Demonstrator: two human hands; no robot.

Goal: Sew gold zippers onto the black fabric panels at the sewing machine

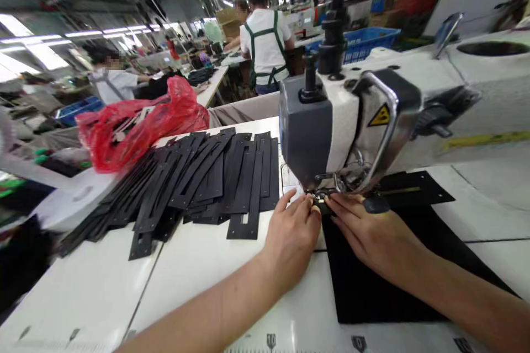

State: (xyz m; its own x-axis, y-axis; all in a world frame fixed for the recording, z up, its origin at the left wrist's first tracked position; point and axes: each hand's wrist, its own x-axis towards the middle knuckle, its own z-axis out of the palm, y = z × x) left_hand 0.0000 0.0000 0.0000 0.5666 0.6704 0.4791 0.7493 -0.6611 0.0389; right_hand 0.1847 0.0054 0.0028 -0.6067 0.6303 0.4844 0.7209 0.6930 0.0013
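Observation:
Both hands meet under the head of a sewing machine [318, 127], close to its needle area. My left hand [293, 231] has its fingertips on a small piece at the presser foot; the thumb and fingers are bent together, and what lies between them is too small to make out. My right hand [368, 231] lies with its fingers stretched forward, tips at the foot, over the black fabric [356, 287]. That fabric spreads flat on the white table beneath the right forearm. A black strip piece [418, 190] with a slot lies behind the right hand.
Many black slotted pieces [211, 176] are piled on the white table [199, 281] left of the machine. Behind them sits a red plastic bag [141, 121]. Farther back are a blue crate [368, 41] and a person in a white shirt [267, 38].

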